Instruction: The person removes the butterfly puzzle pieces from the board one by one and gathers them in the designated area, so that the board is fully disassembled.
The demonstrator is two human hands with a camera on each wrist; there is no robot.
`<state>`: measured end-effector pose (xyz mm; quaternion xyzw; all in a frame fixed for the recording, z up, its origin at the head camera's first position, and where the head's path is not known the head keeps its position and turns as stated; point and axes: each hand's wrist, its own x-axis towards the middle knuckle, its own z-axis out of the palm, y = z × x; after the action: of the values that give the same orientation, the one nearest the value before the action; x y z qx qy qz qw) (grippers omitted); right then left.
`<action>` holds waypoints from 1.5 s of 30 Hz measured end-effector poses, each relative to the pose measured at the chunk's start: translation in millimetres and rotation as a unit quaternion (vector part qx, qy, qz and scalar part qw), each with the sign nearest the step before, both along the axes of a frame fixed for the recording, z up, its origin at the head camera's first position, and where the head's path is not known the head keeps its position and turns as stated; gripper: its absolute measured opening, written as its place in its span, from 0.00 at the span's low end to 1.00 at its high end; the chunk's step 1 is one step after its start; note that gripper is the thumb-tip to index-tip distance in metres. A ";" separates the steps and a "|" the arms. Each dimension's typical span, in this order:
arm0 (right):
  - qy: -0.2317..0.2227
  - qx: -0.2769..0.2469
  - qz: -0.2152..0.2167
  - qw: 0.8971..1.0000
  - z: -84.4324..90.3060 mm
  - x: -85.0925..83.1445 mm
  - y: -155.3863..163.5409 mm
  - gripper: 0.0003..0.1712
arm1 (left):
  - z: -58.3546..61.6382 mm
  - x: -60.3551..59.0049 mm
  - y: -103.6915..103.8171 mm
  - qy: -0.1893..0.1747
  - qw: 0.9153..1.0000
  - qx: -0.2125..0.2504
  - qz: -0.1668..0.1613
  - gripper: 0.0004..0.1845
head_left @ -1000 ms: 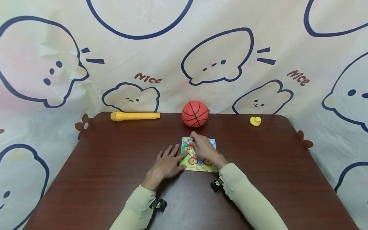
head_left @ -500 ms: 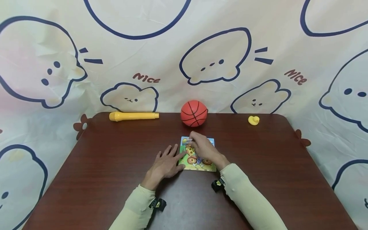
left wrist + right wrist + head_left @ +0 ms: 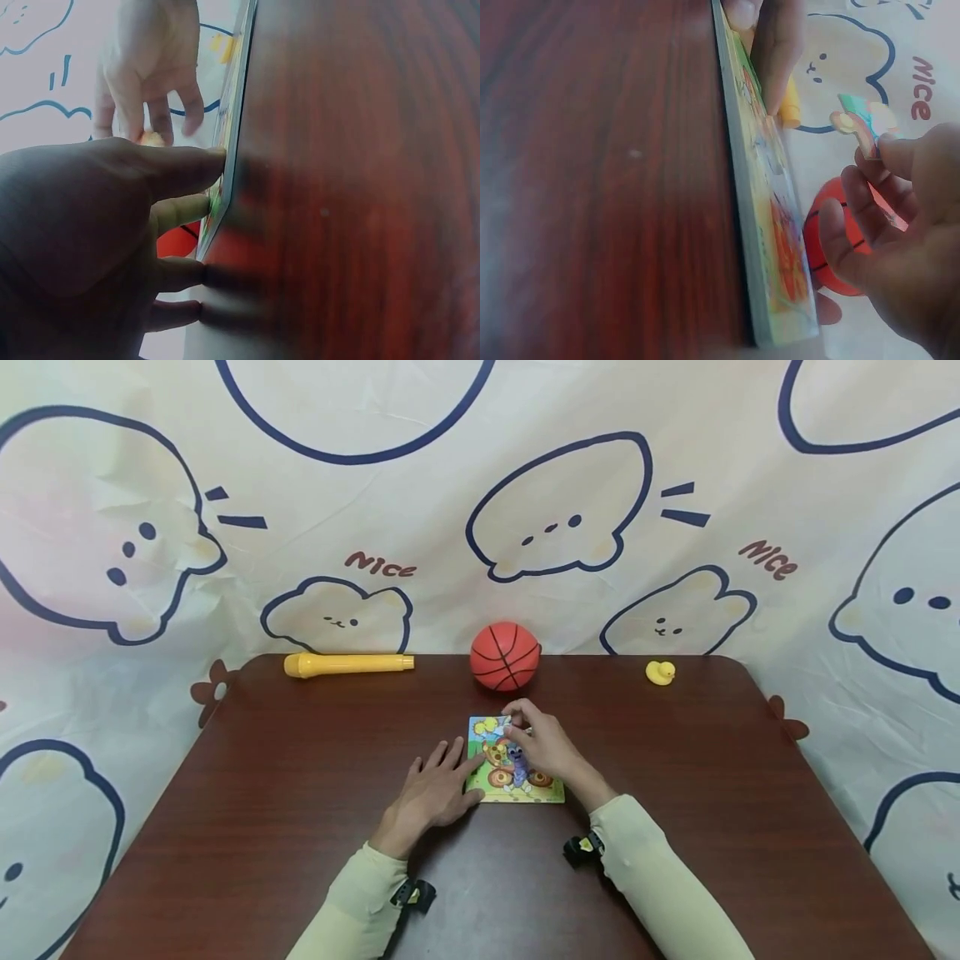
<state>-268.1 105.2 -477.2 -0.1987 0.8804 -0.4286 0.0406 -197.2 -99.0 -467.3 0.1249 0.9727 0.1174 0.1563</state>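
A small picture puzzle (image 3: 517, 770) with a colourful cartoon scene lies on the table in front of the person. My left hand (image 3: 429, 793) rests at its left side with fairly straight fingers, the thumb and index finger (image 3: 184, 210) on the board's edge and the other fingertips on the table. Over the puzzle's upper right part is my right hand (image 3: 553, 750). In the right wrist view it pinches a small puzzle piece (image 3: 864, 124) between thumb and fingers, held up off the board. The right hand hides the puzzle's upper right corner in the head view.
Behind the puzzle stands a red toy basketball (image 3: 506, 657). A yellow toy microphone (image 3: 348, 665) lies along the table's back edge to the left, and a yellow rubber duck (image 3: 660, 673) sits at the back right. A cartoon-printed cloth (image 3: 442, 527) hangs behind the table.
My right hand has shifted to the right from the puzzle's upper left area and lifted a piece, uncovering more of the picture. The left hand has stayed in place.
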 end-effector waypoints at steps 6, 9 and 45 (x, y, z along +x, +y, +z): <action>-0.007 0.016 0.009 1.000 3.4 15.7 8.6 0.13 | -2.6 -1.9 0.2 0.017 1.000 0.006 0.008 0.33; -0.011 0.030 0.008 0.999 4.9 24.9 12.4 0.11 | -4.3 -3.8 -0.5 0.031 0.999 0.009 0.011 0.33; 0.021 0.207 0.075 0.975 1.1 95.6 12.8 0.04 | -5.2 -0.8 -0.2 0.050 0.998 0.040 -0.015 0.30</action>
<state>-172.5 117.9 -476.0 -0.2600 0.9335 -0.2283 0.0946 -198.0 -99.2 -472.5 0.1512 0.9719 0.1471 0.1042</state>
